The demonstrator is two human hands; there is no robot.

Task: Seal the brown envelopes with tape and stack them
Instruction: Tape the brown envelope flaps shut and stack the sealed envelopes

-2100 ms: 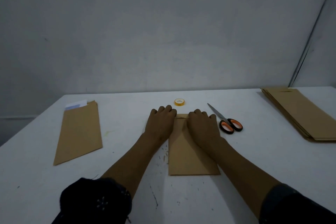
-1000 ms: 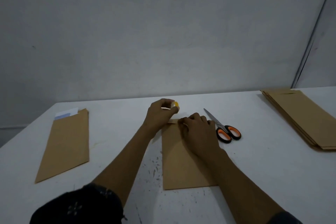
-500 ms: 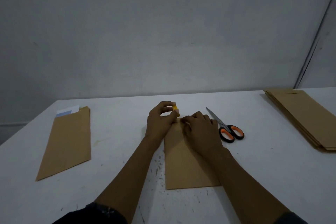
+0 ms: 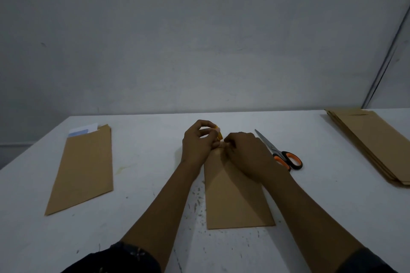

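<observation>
Envelope [image 4: 235, 195] lengthwise, flap end away.

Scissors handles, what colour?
Black with orange inside the loops, on the scissors beside the right hand. The head view, the only one, shows it clearly.

One head-worn camera looks forward and down over the white table [image 4: 142, 184], wall beyond.
</observation>
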